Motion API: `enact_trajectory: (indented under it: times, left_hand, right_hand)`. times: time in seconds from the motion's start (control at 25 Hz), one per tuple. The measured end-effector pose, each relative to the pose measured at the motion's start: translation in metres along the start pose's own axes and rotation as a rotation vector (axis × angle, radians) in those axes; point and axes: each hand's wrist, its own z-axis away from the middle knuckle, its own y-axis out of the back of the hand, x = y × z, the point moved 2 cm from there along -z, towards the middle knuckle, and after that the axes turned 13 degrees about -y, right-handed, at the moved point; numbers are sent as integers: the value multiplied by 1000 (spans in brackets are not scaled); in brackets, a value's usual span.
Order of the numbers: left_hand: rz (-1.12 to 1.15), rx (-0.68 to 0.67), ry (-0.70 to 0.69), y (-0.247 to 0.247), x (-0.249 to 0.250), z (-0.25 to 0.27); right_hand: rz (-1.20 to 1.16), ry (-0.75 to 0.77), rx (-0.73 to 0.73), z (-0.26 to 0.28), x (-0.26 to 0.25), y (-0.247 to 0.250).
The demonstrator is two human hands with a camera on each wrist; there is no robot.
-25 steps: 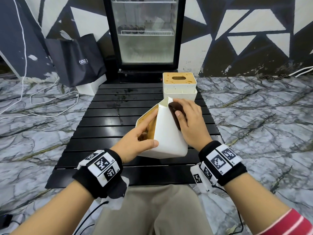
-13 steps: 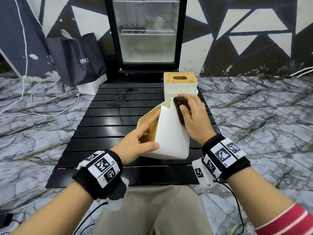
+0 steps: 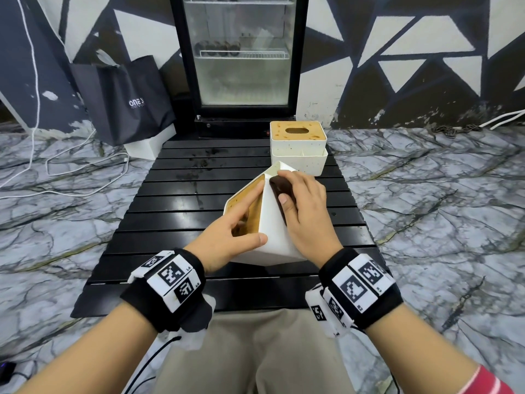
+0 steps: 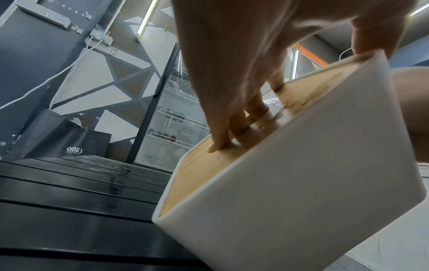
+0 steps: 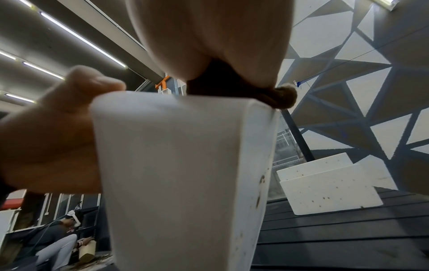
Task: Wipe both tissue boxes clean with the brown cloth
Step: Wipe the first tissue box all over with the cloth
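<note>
Brown cloth (image 3: 281, 186) higher up the tilted box (image 3: 274, 231) than before, right fingers (image 3: 287, 174) clutching it; left fingers (image 3: 250, 194) gripping one of two tissue boxes.

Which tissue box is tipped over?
The near tissue box, gripped by the left hand while the right hand rubs it. The far tissue box stands upright, untouched.

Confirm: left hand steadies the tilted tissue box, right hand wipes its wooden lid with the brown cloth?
Not the lid. The right hand presses the brown cloth on the white side of the tilted tissue box, as the head view shows. The left hand does steady it, fingers on the wooden lid.
</note>
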Motion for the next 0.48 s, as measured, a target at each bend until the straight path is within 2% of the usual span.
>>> enact_trajectory:
  times: [0.24,0.48]
  left_hand:
    - [-32,23,13,1,-2,-1]
    - [-38,13,8,-1,-3,-2]
  right_hand:
    - [-5,66,-33,27,-2,-4]
    - [0,11,-33,4,-5,-2]
